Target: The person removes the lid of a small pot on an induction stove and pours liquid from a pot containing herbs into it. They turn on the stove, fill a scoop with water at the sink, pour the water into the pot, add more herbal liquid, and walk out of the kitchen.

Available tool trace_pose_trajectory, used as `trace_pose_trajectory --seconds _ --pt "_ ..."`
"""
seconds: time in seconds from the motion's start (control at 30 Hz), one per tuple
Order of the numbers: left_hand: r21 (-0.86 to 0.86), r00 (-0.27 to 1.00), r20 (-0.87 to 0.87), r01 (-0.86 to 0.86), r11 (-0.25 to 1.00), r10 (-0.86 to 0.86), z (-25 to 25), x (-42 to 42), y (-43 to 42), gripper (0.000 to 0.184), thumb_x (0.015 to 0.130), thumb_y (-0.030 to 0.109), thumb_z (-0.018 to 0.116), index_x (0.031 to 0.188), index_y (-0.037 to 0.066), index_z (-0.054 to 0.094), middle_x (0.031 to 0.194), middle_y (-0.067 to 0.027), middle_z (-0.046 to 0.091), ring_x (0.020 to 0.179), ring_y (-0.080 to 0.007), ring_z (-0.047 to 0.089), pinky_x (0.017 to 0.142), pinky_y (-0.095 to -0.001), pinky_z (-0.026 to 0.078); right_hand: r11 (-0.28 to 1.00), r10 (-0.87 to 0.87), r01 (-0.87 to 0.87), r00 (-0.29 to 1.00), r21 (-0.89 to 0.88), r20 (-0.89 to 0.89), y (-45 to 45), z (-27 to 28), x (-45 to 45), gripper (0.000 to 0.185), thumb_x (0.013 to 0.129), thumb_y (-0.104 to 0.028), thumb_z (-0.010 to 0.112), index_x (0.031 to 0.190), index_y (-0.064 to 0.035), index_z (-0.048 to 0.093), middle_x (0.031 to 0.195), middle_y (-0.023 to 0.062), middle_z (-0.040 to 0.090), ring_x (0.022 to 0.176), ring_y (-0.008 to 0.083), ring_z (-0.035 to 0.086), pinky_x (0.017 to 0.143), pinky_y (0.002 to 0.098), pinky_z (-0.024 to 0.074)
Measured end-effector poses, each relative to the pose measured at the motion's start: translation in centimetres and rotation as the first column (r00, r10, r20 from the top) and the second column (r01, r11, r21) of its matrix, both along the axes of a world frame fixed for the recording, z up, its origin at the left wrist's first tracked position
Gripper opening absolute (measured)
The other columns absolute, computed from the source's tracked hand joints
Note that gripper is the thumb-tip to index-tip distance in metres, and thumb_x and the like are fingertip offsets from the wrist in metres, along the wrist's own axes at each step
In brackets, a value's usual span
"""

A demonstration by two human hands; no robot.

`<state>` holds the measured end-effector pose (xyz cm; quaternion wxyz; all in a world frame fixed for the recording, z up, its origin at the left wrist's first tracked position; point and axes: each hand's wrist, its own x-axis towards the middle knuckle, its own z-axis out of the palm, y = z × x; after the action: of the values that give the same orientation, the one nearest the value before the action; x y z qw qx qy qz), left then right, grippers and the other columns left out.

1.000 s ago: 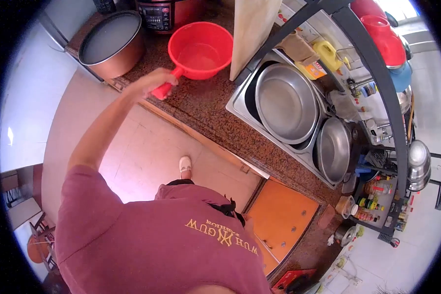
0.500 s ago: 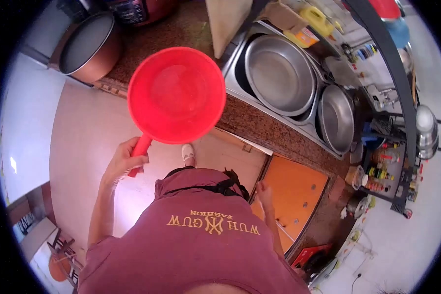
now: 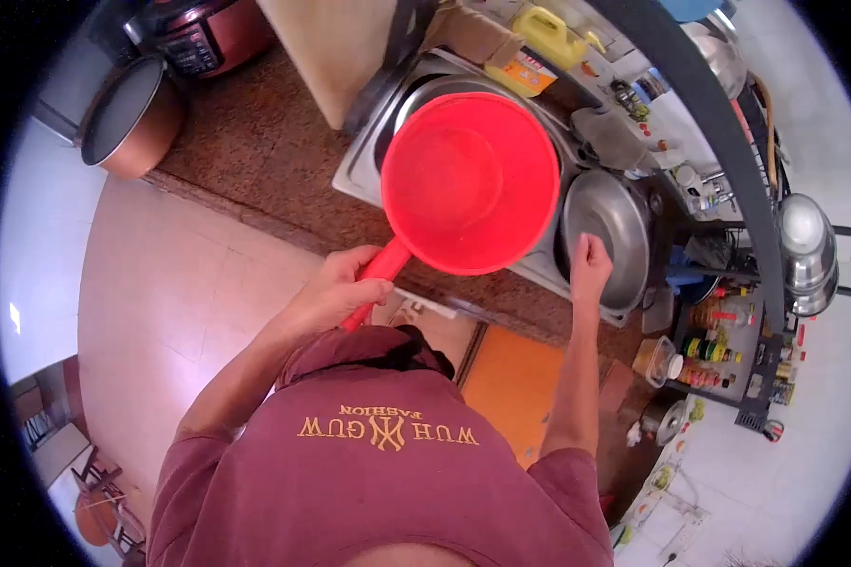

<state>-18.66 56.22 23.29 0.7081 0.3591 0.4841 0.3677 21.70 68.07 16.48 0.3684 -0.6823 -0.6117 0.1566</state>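
Note:
My left hand [image 3: 338, 288] is closed around the handle of a red plastic water dipper [image 3: 473, 180]. The dipper's round bowl is over the left side of the sink [image 3: 357, 175] and hides most of a metal basin [image 3: 435, 88] there. Its inside faces up to me and no contents are visible. My right hand [image 3: 589, 269] is above the near part of the right metal sink basin [image 3: 607, 210], fingers curled in, and nothing shows in them.
A chopping board [image 3: 326, 52] stands left of the sink. On the counter's left are a copper-coloured pot [image 3: 134, 123] and a rice cooker [image 3: 213, 42]. A yellow jug [image 3: 544, 42] and a cardboard box [image 3: 470, 36] are behind the sink. A dark rack [image 3: 742, 189] stands at right.
My left hand has carried the dipper right, from over the counter edge to over the sink. My right hand has risen from beside my body to above the right basin.

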Motion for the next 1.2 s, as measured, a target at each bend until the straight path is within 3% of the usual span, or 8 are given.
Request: trace_pose_trajectory --seconds 0.2,0.27,0.47,0.5,0.77,0.87,1.1,1.2 --pt "-0.064 0.998 0.065 0.006 0.998 -0.002 -1.2 8.6 5.1 0.030 0.082 0.016 0.059 0.106 -0.003 0.055 0.075 -0.0039 0.056 0.062 -0.0106 0.055 0.048 -0.0234 0.045 0.999 0.047 -0.045 0.972 -0.013 0.229 13.3 4.6 7.2 0.027 0.092 -0.024 0.053 0.096 0.0009 0.061 0.078 0.0158 0.062 0.070 0.0230 0.058 0.068 0.0346 0.0463" --pt "-0.061 0.993 0.093 -0.073 0.995 0.078 -1.3 11.3 6.3 0.026 0.083 0.016 0.059 0.101 -0.001 0.055 0.074 -0.0045 0.056 0.057 -0.0118 0.055 0.046 -0.0249 0.044 0.981 0.060 -0.123 0.927 0.148 0.370 18.1 5.2 9.3 0.029 0.093 -0.026 0.050 0.097 0.0000 0.061 0.089 0.0198 0.065 0.081 0.0359 0.062 0.073 0.0404 0.0477" --pt "-0.172 0.970 0.201 -0.104 0.980 0.138 -1.7 16.1 8.7 0.026 0.082 0.019 0.060 0.098 -0.001 0.054 0.072 -0.0059 0.056 0.049 -0.0138 0.054 0.043 -0.0259 0.043 0.984 0.118 -0.178 0.655 0.001 0.746 27.4 6.6 13.5 0.045 0.091 -0.022 0.051 0.125 0.0061 0.045 0.107 0.0298 0.057 0.097 0.0439 0.056 0.081 0.0474 0.0452" --pt "-0.173 0.966 0.201 -0.127 0.977 0.162 -1.6 16.7 9.0 0.026 0.082 0.019 0.060 0.098 -0.001 0.054 0.072 -0.0059 0.056 0.049 -0.0138 0.054 0.043 -0.0259 0.043 0.936 0.142 -0.330 0.673 0.122 0.726 29.1 5.9 14.6 0.050 0.090 -0.022 0.052 0.130 0.0039 0.039 0.107 0.0315 0.055 0.097 0.0463 0.055 0.083 0.0489 0.0442" --pt "-0.148 0.957 0.151 -0.225 0.963 0.247 -1.5 19.3 10.9 0.028 0.082 0.018 0.060 0.100 -0.002 0.054 0.072 -0.0082 0.056 0.050 -0.0146 0.054 0.043 -0.0257 0.042 0.904 0.176 -0.423 0.494 0.058 0.851 33.8 6.8 15.1 0.058 0.087 -0.016 0.057 0.137 -0.0028 0.030 0.116 0.0325 0.048 0.099 0.0481 0.053 0.082 0.0500 0.0455" --pt "-0.168 0.966 0.147 -0.187 0.968 0.213 -0.6 19.3 11.3 0.024 0.083 0.019 0.061 0.098 0.001 0.056 0.074 -0.0061 0.057 0.054 -0.0135 0.054 0.044 -0.0256 0.044 0.932 0.313 -0.346 0.621 -0.107 0.719 33.7 9.1 12.4 0.058 0.086 -0.014 0.058 0.135 0.0006 0.031 0.119 0.0321 0.047 0.101 0.0470 0.054 0.083 0.0491 0.0457" --pt "-0.164 0.957 0.120 -0.244 0.956 0.265 -1.9 20.2 12.8 0.024 0.082 0.019 0.061 0.096 0.000 0.056 0.072 -0.0062 0.057 0.052 -0.0139 0.054 0.043 -0.0258 0.044 0.822 0.320 -0.568 0.531 0.049 0.784 38.4 7.8 14.3 0.039 0.087 -0.014 0.057 0.120 0.0044 0.049 0.104 0.0263 0.060 0.096 0.0398 0.059 0.077 0.0468 0.0470" --pt "-0.139 0.936 0.160 -0.294 0.946 0.315 -2.3 20.0 13.2 0.024 0.081 0.019 0.062 0.095 0.000 0.057 0.071 -0.0061 0.057 0.054 -0.0138 0.055 0.043 -0.0256 0.043 0.945 0.327 -0.279 0.780 -0.171 0.534 33.4 10.6 10.4 0.027 0.089 -0.017 0.055 0.105 0.0043 0.058 0.084 0.0227 0.064 0.081 0.0400 0.062 0.070 0.0473 0.0477"
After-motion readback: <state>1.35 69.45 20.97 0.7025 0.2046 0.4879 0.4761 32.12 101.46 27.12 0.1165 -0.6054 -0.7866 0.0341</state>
